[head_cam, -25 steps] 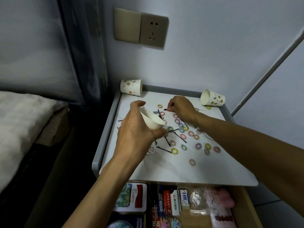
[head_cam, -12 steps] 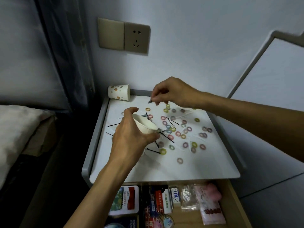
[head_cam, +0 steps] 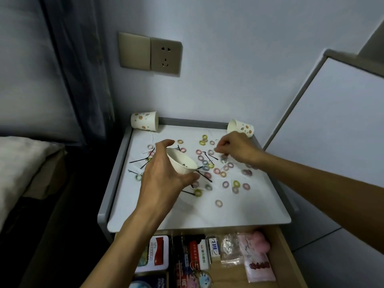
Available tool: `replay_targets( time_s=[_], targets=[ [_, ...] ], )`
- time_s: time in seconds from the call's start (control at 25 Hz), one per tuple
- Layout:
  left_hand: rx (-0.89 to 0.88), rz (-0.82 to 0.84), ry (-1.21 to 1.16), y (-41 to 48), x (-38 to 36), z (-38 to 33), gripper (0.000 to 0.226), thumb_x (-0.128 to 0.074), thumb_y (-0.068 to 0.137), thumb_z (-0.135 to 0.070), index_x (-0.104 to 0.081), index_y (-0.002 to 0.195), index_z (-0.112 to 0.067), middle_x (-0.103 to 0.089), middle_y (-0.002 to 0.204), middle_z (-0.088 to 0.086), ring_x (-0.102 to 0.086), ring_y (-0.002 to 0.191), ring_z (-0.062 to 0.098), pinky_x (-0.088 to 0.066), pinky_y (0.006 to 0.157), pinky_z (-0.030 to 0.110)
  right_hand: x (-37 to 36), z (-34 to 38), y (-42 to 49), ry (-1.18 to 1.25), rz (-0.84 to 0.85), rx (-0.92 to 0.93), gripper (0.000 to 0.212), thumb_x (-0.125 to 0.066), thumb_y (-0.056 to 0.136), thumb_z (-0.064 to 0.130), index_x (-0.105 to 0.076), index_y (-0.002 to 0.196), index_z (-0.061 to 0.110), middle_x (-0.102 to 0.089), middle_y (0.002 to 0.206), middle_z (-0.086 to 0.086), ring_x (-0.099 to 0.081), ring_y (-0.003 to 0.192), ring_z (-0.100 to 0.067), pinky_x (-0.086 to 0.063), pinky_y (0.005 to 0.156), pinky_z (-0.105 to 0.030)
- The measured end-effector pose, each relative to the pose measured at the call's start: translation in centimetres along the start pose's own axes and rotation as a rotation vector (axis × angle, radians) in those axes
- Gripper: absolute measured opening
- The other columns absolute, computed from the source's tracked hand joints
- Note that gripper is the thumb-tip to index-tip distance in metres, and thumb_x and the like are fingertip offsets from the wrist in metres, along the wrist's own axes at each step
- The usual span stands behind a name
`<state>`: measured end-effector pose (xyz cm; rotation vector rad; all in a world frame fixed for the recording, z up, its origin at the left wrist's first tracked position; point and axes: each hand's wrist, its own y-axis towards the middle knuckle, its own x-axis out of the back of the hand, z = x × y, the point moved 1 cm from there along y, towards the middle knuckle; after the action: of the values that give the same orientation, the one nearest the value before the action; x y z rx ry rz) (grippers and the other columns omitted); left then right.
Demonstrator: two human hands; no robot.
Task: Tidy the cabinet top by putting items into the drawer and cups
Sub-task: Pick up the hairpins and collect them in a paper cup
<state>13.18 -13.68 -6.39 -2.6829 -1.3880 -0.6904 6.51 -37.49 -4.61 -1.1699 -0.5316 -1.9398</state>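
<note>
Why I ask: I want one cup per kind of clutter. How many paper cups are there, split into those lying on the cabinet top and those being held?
Lying on their sides on the cabinet top: 2 (back-left cup, back-right cup)
In the grip of the left hand: 1 (held cup)
Total: 3

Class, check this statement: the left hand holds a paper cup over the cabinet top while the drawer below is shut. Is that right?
Not quite. The left hand does hold the paper cup over the cabinet top, but the drawer below is open, its contents showing in the head view.
</note>
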Motion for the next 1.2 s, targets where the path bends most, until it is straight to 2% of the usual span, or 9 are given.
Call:
replay_targets(
  time_s=[0.08,0.2,0.32,0.48,0.64,0.76,0.96,1.08,1.2],
  targets=[
    [-0.007,-0.016,0.009,0.2,0.2,0.1,0.089,-0.090,0.060,-0.035,-0.039,0.133,-0.033,-0.059,0.118,-0.006,-0.055,0.106,0.018,-0.046,0.078,0.030,-2.5,-1.9,1.6,-0.019,-0.006,-0.104,0.026,-0.075,0.083,0.028,-0.074,0.080,0.003,-0.073,0.078,-0.010,-0.068,0.074,-0.023,-0.052,0.066,-0.034],
    [-0.009,-0.022,0.013,0.4,0.2,0.3,0.089,-0.090,0.059,-0.036,-0.039,0.132,-0.034,-0.059,0.117,-0.007,-0.055,0.106,0.018,-0.048,0.082,0.033,-5.0,-2.4,3.5,-0.093,-0.034,-0.164,0.026,-0.077,0.079,0.028,-0.074,0.079,0.002,-0.073,0.078,-0.013,-0.067,0.068,-0.022,-0.052,0.063,-0.034],
    [-0.004,-0.006,0.017,0.6,0.1,0.6,0.087,-0.089,0.060,-0.035,-0.039,0.131,-0.034,-0.059,0.117,-0.008,-0.055,0.107,0.017,-0.045,0.080,0.030,-5.6,-2.4,4.4,-0.127,-0.070,-0.181,0.019,-0.081,0.077,0.024,-0.077,0.086,0.008,-0.074,0.087,-0.009,-0.068,0.078,-0.022,-0.052,0.066,-0.030],
    [-0.001,0.018,0.024,0.6,-0.1,0.5,0.088,-0.089,0.061,-0.033,-0.038,0.132,-0.033,-0.058,0.116,-0.008,-0.055,0.105,0.017,-0.045,0.079,0.028,-5.8,-2.1,5.0,-0.185,-0.067,-0.227,0.020,-0.080,0.077,0.024,-0.075,0.092,0.012,-0.073,0.090,-0.007,-0.067,0.074,-0.025,-0.056,0.066,-0.034],
    [0.003,0.027,0.019,0.7,-0.3,0.3,0.088,-0.089,0.060,-0.031,-0.039,0.133,-0.033,-0.056,0.113,-0.008,-0.055,0.104,0.017,-0.043,0.075,0.027,-6.0,-1.2,5.2,-0.318,-0.017,-0.263,0.024,-0.072,0.081,0.021,-0.060,0.097,0.010,-0.067,0.101,-0.010,-0.065,0.093,-0.033,-0.049,0.069,-0.033],
    [0.006,0.022,0.022,0.6,-0.3,0.3,0.088,-0.089,0.060,-0.032,-0.039,0.132,-0.033,-0.057,0.114,-0.008,-0.055,0.104,0.018,-0.045,0.077,0.029,-6.0,-1.1,5.4,-0.313,0.032,-0.243,0.017,-0.066,0.086,0.021,-0.055,0.091,0.010,-0.064,0.098,-0.013,-0.062,0.089,-0.031,-0.042,0.065,-0.031],
    [0.017,0.020,0.011,0.7,-0.2,0.3,0.087,-0.089,0.061,-0.033,-0.039,0.132,-0.033,-0.058,0.115,-0.007,-0.056,0.105,0.018,-0.043,0.077,0.028,-4.8,-2.4,5.8,-0.201,0.011,-0.213,0.015,-0.062,0.088,0.013,-0.063,0.075,0.005,-0.068,0.084,-0.014,-0.064,0.074,-0.030,-0.051,0.063,-0.036],
    [0.018,0.020,0.013,0.6,-0.1,0.3,0.088,-0.089,0.061,-0.033,-0.039,0.133,-0.032,-0.058,0.117,-0.006,-0.055,0.106,0.019,-0.044,0.079,0.029,-3.4,-3.4,5.5,-0.231,-0.021,-0.199,0.015,-0.061,0.086,0.007,-0.067,0.074,0.001,-0.070,0.079,-0.016,-0.066,0.076,-0.031,-0.054,0.069,-0.040],
    [0.020,0.022,0.014,0.6,-0.1,0.2,0.088,-0.090,0.061,-0.033,-0.039,0.133,-0.032,-0.058,0.119,-0.006,-0.055,0.107,0.019,-0.045,0.079,0.029,-2.8,-4.1,5.1,-0.316,-0.029,-0.197,0.017,-0.060,0.083,0.007,-0.062,0.066,0.007,-0.068,0.074,-0.014,-0.065,0.071,-0.031,-0.051,0.064,-0.038]
  ],
)
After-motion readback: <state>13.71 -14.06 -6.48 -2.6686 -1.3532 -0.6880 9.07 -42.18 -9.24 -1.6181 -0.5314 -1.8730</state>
